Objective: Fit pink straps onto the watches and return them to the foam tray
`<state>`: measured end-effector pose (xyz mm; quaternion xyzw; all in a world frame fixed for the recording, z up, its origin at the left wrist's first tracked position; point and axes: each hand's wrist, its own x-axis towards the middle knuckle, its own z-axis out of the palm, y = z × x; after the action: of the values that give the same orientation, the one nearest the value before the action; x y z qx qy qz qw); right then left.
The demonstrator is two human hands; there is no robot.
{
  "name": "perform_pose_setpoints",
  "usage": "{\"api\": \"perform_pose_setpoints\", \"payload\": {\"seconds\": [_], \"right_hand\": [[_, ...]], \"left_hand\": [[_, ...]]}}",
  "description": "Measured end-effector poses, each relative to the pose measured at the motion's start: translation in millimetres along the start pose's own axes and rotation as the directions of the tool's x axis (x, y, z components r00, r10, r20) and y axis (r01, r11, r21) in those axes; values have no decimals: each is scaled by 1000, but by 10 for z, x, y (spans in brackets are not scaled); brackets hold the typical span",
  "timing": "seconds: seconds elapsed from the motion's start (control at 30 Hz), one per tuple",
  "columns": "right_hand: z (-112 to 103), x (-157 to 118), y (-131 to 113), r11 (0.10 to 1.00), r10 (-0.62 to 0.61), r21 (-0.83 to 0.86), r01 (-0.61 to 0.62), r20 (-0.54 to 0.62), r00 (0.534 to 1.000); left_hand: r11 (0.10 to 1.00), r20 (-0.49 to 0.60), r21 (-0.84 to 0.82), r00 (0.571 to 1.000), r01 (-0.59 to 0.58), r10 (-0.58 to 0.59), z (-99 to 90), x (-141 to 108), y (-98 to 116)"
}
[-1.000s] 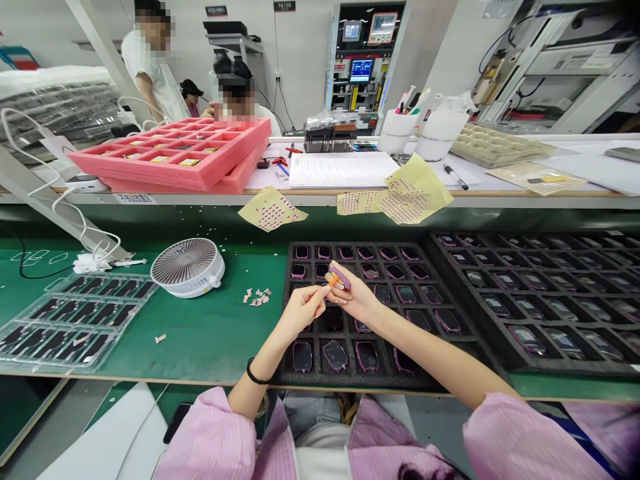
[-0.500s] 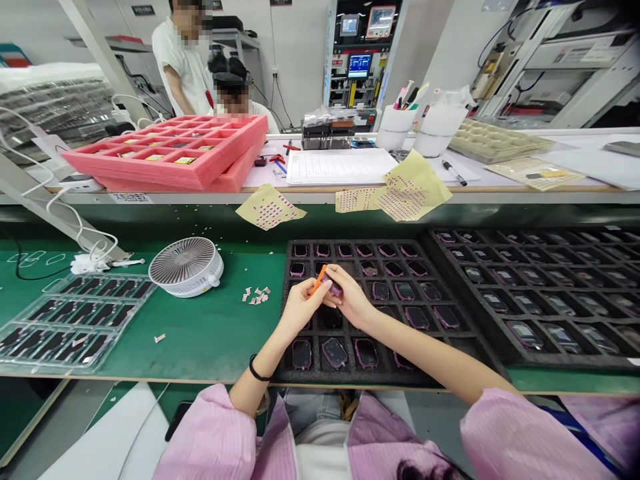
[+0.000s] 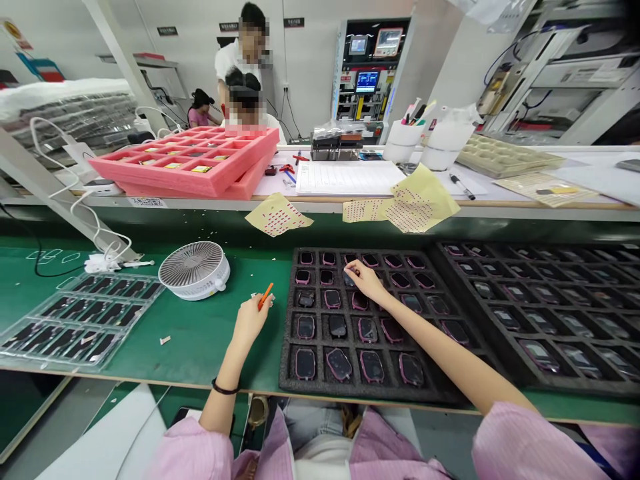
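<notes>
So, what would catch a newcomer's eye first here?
The two bright pink foam trays, stacked on the raised shelf, stand out first. Below, the left hand holds an orange tool over the green bench, right of a white fan. The right hand is over a black foam tray of dark-screened devices.

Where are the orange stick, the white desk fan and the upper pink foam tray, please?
Orange stick [image 3: 266, 296]: head view, middle of its shaft.
White desk fan [image 3: 194, 262]: head view, centre of its grille.
Upper pink foam tray [image 3: 170, 180]: head view, front wall.
</notes>
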<state>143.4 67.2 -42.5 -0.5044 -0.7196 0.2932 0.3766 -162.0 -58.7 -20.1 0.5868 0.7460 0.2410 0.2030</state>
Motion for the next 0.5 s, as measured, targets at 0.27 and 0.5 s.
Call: {"api": "perform_pose_setpoints", "payload": {"seconds": [0.27, 0.5], "right_hand": [[193, 35, -189, 912, -67, -393, 116, 138, 988], [479, 176, -263, 854, -24, -503, 134, 220, 975]], "left_hand": [[991, -96, 111, 994, 71, -61, 4, -55, 9], [992, -25, -88, 995, -93, 92, 106, -130, 260]]}}
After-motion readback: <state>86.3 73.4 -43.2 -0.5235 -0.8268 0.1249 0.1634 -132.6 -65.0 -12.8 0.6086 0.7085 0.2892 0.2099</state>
